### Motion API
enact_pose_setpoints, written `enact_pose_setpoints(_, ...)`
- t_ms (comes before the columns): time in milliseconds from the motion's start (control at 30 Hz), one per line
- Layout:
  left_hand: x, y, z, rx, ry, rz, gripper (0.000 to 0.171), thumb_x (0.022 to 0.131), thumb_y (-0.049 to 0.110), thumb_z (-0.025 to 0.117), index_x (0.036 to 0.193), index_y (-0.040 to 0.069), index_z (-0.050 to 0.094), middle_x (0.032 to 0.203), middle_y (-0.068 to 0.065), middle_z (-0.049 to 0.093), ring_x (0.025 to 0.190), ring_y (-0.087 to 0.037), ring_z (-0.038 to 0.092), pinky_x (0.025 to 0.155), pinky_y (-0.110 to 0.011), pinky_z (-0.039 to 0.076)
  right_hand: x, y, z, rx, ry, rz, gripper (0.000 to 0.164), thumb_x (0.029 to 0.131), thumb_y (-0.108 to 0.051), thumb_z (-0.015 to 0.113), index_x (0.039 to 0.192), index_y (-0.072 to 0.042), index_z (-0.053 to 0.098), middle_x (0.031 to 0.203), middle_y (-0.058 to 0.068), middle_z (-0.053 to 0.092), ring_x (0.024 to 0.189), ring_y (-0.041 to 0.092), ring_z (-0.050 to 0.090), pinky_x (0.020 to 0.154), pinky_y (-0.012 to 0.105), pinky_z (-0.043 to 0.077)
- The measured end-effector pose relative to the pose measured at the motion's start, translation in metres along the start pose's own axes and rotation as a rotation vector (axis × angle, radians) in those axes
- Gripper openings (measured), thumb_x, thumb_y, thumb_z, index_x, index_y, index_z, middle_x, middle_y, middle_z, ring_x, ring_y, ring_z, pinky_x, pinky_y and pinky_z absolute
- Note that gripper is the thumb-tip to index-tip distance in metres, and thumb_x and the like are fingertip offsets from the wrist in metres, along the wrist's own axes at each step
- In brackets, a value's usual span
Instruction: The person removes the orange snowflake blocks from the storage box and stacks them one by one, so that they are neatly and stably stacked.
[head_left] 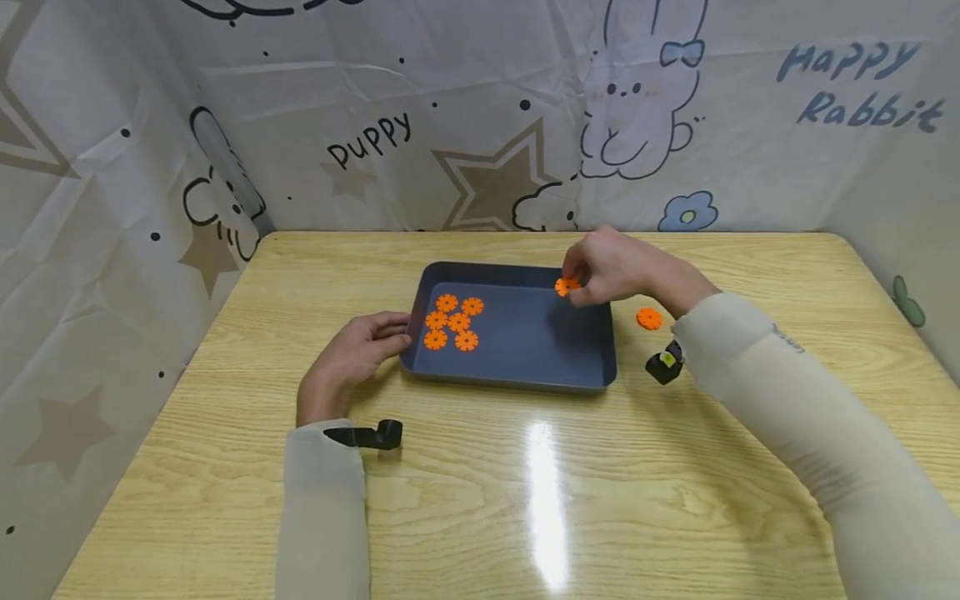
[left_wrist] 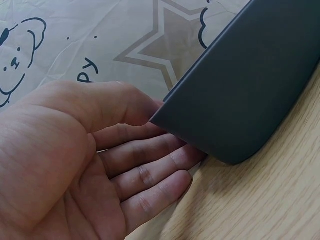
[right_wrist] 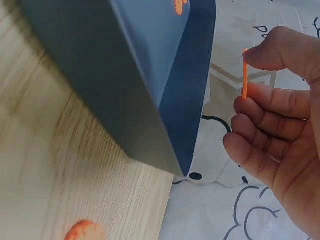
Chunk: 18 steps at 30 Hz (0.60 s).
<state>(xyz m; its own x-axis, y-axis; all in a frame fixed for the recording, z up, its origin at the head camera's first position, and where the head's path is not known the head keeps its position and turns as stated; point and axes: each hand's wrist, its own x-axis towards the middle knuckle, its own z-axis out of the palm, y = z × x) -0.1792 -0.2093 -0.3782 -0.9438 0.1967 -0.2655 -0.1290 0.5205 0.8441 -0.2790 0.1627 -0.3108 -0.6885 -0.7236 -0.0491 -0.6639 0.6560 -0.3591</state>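
A dark grey rectangular tray (head_left: 517, 385) lies on the table, with several orange notched discs (head_left: 459, 322) flat in its left half. My right hand (head_left: 611, 265) is over the tray's far right corner, pinching one orange notched disc (head_left: 564, 287) between thumb and fingers. Seen edge-on in the right wrist view, that held disc (right_wrist: 245, 75) stands upright, apart from the tray. My left hand (head_left: 360, 354) rests at the tray's left wall with its fingers extended. In the left wrist view, the thumb and fingertips are partly hidden by the tray wall (left_wrist: 240, 95).
Another orange disc (head_left: 648, 318) lies on the wooden table (head_left: 465, 500) to the right of the tray. Black wrist mounts (head_left: 375, 434) stick out from both sleeves. A printed cloth (head_left: 480, 108) hangs behind the table's far edge.
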Motion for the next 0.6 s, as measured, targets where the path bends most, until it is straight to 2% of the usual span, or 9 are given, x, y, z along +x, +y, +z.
enact_pose_setpoints(333,-0.001,-0.001,-0.001,-0.02,-0.012,-0.004,0.042,0.104,0.018,0.057,0.144,0.007,0.054,0.142,-0.011,0.055,0.129,-0.026,0.049,0.109,-0.045,0.037,-0.01,0.009,-0.001,0.001,0.031,0.026,0.024,0.075,-0.013,0.081,0.093,0.0,0.076,0.084,0.006,0.071,0.075,0.018,0.066,0.071,0.038,0.057)
enact_pose_setpoints(600,0.0,-0.001,-0.001,-0.013,-0.015,0.007,0.042,0.104,0.018,0.057,0.145,0.007,0.053,0.141,-0.012,0.055,0.129,-0.027,0.05,0.108,-0.045,0.038,-0.02,0.017,-0.002,0.023,0.002,0.081,0.023,0.077,-0.013,0.079,0.095,0.001,0.075,0.086,0.006,0.071,0.075,0.019,0.064,0.071,0.039,0.057)
